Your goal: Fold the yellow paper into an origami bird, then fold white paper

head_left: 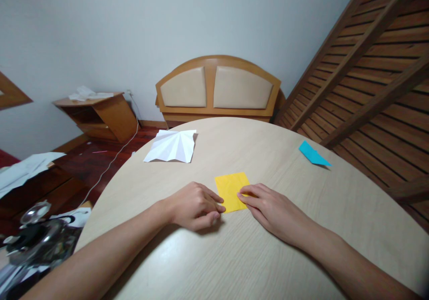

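Both our hands, left hand (196, 208) and right hand (268, 210), press fingertips flat on the yellow paper (231, 192) lying mid-table (268, 255), gripping nothing; uneven pressure could skew the crease.

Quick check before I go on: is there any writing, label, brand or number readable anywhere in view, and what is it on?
None readable.
Yellow paper under the left hand and right hand: blank.
White creased paper and blue folded paper on the table: no print visible.
Clutter at lower left: too dark and blurred to show any text.
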### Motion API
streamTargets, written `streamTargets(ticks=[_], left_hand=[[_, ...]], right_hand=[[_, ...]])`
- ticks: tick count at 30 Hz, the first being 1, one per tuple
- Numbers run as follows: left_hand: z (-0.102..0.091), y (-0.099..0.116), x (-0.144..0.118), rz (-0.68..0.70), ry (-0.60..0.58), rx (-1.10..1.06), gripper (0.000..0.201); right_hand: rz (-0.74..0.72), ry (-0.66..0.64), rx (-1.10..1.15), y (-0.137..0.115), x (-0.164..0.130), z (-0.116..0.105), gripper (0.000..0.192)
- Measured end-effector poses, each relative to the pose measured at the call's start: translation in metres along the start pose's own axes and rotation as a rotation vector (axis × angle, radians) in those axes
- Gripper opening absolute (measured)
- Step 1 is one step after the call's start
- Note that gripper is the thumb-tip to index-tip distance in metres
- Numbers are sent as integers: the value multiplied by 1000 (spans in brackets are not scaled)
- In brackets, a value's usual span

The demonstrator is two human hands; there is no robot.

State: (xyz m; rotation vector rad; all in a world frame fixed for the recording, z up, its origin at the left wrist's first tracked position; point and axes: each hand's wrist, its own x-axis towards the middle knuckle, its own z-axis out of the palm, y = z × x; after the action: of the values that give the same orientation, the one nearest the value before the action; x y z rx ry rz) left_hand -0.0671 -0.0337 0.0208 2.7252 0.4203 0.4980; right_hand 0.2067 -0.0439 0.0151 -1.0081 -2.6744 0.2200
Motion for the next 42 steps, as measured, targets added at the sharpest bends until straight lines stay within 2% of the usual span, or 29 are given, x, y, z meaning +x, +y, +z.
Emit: streamTargets(ticks=[4, 6, 11, 19, 32, 38, 42], left_hand=[[1, -2, -1, -59, 103, 43, 25], [0, -4, -1, -60, 84, 87, 21], [3, -8, 0, -68, -3, 124, 27], [6, -11, 3, -104, 30, 138, 24], [7, -14, 4, -102, 54, 153, 27], [12, -2, 12, -235, 79, 202, 20], [17, 5, 18, -369, 94, 267, 25]], right_hand=[[-44, 24, 36, 4, 0, 0, 35], [-82, 33, 65, 6, -1, 0, 37], [-104, 47, 106, 10, -2, 1, 34], [-59, 6, 142, 5, 0, -5, 18], [-44, 19, 187, 7, -1, -4, 18], [-3, 45, 212, 7, 1, -1, 10], [28, 65, 233, 7, 3, 0, 11]])
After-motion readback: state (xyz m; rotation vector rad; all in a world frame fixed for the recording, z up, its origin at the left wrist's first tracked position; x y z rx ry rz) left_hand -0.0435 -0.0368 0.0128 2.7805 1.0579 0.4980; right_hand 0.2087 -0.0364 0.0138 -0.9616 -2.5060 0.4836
